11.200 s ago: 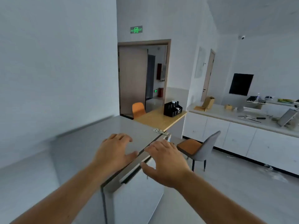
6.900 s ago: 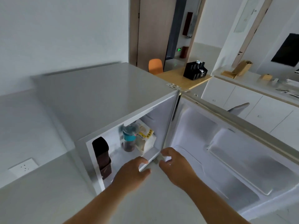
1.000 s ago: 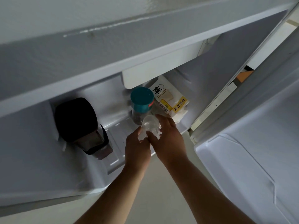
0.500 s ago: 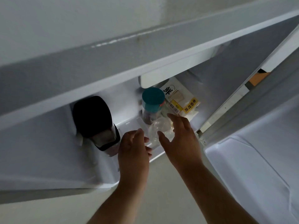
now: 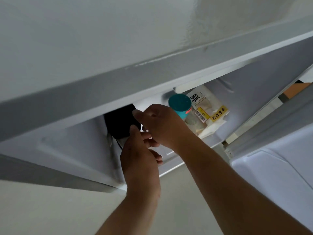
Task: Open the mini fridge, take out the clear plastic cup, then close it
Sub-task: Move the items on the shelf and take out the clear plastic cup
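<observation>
The mini fridge [image 5: 105, 92] stands open, and I look down into it from above. Both hands are inside the compartment, touching each other in front of a black-lidded container [image 5: 118, 121]. My right hand [image 5: 162, 126] is seen from the back with its fingers curled downward. My left hand [image 5: 140, 158] is just below it, thumb up and fingers bent toward the right hand. The clear plastic cup is out of sight. The hands cover the spot where they meet, so I cannot tell whether either holds it.
A teal-lidded jar [image 5: 180, 103] and a bagged loaf with a yellow label [image 5: 210, 114] sit at the back right of the compartment. The open door's white inner liner [image 5: 279, 167] fills the lower right. Pale floor lies below.
Both hands have moved left and deeper, toward the black-lidded container. The clear cup, visible at my right fingertips half a second ago, is now hidden. The view has shifted as well.
</observation>
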A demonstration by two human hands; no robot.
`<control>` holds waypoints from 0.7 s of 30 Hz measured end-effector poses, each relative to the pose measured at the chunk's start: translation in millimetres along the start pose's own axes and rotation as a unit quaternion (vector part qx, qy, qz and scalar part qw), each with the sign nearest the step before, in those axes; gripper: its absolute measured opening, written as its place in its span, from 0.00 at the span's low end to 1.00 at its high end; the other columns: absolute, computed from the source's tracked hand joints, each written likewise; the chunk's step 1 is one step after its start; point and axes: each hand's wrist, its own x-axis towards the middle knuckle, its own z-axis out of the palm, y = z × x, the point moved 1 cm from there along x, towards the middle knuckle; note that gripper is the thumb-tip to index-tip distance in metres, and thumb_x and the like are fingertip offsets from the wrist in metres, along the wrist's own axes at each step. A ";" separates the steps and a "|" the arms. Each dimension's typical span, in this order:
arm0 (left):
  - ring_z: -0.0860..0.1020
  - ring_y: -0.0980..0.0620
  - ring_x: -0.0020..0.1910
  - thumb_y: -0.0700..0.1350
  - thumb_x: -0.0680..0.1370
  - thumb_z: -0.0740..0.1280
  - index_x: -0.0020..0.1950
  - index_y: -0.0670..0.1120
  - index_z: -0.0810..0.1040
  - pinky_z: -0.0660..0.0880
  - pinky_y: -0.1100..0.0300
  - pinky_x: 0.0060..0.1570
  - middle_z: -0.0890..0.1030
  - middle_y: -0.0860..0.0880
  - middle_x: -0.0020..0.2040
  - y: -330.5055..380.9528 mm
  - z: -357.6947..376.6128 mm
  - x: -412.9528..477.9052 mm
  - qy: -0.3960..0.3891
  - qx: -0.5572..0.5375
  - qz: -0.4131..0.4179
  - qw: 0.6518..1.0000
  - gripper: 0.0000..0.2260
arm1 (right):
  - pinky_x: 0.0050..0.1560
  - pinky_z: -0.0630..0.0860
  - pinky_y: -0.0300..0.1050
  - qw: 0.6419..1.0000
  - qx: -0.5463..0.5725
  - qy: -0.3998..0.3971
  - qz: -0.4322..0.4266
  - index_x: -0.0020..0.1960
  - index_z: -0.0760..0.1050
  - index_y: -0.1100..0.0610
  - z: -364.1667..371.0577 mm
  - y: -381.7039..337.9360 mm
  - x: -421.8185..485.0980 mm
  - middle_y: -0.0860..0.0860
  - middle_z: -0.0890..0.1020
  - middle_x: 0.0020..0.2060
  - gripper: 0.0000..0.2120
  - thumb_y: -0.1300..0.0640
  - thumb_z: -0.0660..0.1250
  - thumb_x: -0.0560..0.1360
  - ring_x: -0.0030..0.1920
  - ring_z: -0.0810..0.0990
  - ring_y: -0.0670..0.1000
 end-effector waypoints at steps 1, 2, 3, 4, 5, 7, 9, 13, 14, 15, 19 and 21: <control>0.78 0.55 0.26 0.67 0.80 0.58 0.43 0.51 0.86 0.76 0.62 0.25 0.88 0.50 0.39 -0.4 -0.5 0.7 0.003 -0.003 -0.004 1.000 0.25 | 0.25 0.75 0.37 1.000 -0.006 -0.010 0.007 0.44 0.79 0.52 1.6 -1.6 1.7 0.47 0.85 0.30 0.16 0.39 0.72 0.77 0.25 0.83 0.47; 0.78 0.55 0.26 0.66 0.80 0.59 0.43 0.51 0.86 0.76 0.60 0.26 0.88 0.50 0.39 -1.3 -0.9 1.4 0.005 -0.009 -0.008 1.000 0.24 | 0.24 0.74 0.35 1.000 -0.016 -0.016 0.009 0.43 0.78 0.50 2.9 -2.5 2.7 0.46 0.84 0.28 0.15 0.40 0.72 0.77 0.25 0.83 0.46; 0.77 0.55 0.26 0.65 0.81 0.59 0.41 0.53 0.86 0.77 0.58 0.28 0.87 0.50 0.38 -1.7 -1.2 1.4 0.006 -0.015 -0.012 1.000 0.24 | 0.25 0.73 0.34 0.999 -0.033 -0.016 0.005 0.42 0.77 0.49 3.5 -3.2 3.7 0.45 0.83 0.28 0.14 0.41 0.71 0.78 0.27 0.84 0.45; 0.77 0.55 0.26 0.64 0.82 0.59 0.40 0.55 0.86 0.76 0.56 0.30 0.87 0.50 0.38 -2.3 -1.5 1.4 0.007 -0.016 -0.015 1.000 0.23 | 0.29 0.74 0.34 0.998 -0.058 -0.015 -0.007 0.41 0.76 0.48 3.3 -3.8 4.9 0.45 0.84 0.32 0.13 0.42 0.70 0.79 0.33 0.85 0.46; 0.77 0.55 0.26 0.64 0.82 0.59 0.39 0.56 0.86 0.76 0.55 0.32 0.87 0.50 0.37 -2.5 -1.6 1.5 0.008 -0.014 -0.015 1.000 0.22 | 0.34 0.73 0.37 0.996 -0.080 -0.015 -0.022 0.40 0.75 0.48 3.2 -4.2 5.7 0.45 0.84 0.36 0.13 0.43 0.69 0.80 0.38 0.85 0.47; 0.77 0.54 0.26 0.62 0.81 0.61 0.39 0.56 0.86 0.76 0.55 0.32 0.86 0.51 0.37 -2.2 -1.8 1.7 0.010 -0.012 -0.011 1.000 0.20 | 0.35 0.72 0.39 0.994 -0.099 -0.027 -0.031 0.39 0.75 0.49 2.2 -6.1 4.2 0.47 0.83 0.40 0.14 0.45 0.68 0.81 0.40 0.83 0.49; 0.77 0.53 0.26 0.61 0.79 0.64 0.39 0.55 0.85 0.77 0.56 0.31 0.86 0.51 0.37 -0.4 -1.4 1.1 0.013 -0.009 -0.008 1.000 0.16 | 0.29 0.73 0.36 0.996 -0.071 -0.036 -0.027 0.40 0.75 0.51 -0.3 -6.8 1.2 0.47 0.81 0.37 0.14 0.47 0.68 0.82 0.35 0.81 0.46; 0.75 0.55 0.26 0.57 0.78 0.64 0.39 0.58 0.85 0.74 0.63 0.26 0.87 0.51 0.39 10.5 10.7 -2.2 -0.038 0.018 0.028 0.999 0.13 | 0.25 0.73 0.32 0.999 -0.001 -0.008 -0.035 0.42 0.78 0.57 -20.2 -7.4 -3.3 0.50 0.81 0.35 0.12 0.51 0.69 0.82 0.26 0.79 0.39; 0.75 0.55 0.26 0.55 0.79 0.64 0.40 0.57 0.86 0.73 0.64 0.25 0.87 0.52 0.39 11.8 16.9 -1.9 -0.060 0.029 0.037 0.997 0.13 | 0.27 0.74 0.35 0.999 -0.010 -0.002 -0.035 0.42 0.78 0.57 -27.3 -6.2 -2.7 0.51 0.80 0.35 0.12 0.52 0.69 0.82 0.27 0.79 0.41; 0.76 0.55 0.26 0.52 0.80 0.64 0.41 0.56 0.86 0.73 0.64 0.24 0.88 0.52 0.39 13.6 23.5 -3.2 -0.078 0.040 0.037 0.995 0.13 | 0.29 0.75 0.40 0.999 -0.012 0.012 -0.034 0.42 0.78 0.58 -34.3 -5.8 -2.1 0.51 0.80 0.34 0.13 0.52 0.69 0.82 0.30 0.80 0.45; 0.77 0.56 0.25 0.50 0.83 0.62 0.43 0.54 0.87 0.76 0.61 0.26 0.88 0.52 0.41 3.5 41.8 -2.0 -0.117 0.054 -0.037 0.991 0.15 | 0.30 0.81 0.45 0.999 -0.010 0.025 0.026 0.39 0.76 0.56 -53.0 3.4 -0.6 0.52 0.80 0.33 0.15 0.53 0.67 0.83 0.30 0.81 0.48; 0.76 0.55 0.24 0.51 0.83 0.62 0.37 0.57 0.86 0.78 0.58 0.33 0.88 0.54 0.38 -9.4 44.5 2.2 -0.123 0.042 -0.068 0.989 0.18 | 0.43 0.86 0.51 0.995 -0.090 0.021 0.049 0.40 0.76 0.56 -55.7 10.4 1.9 0.52 0.81 0.36 0.14 0.52 0.66 0.83 0.37 0.83 0.52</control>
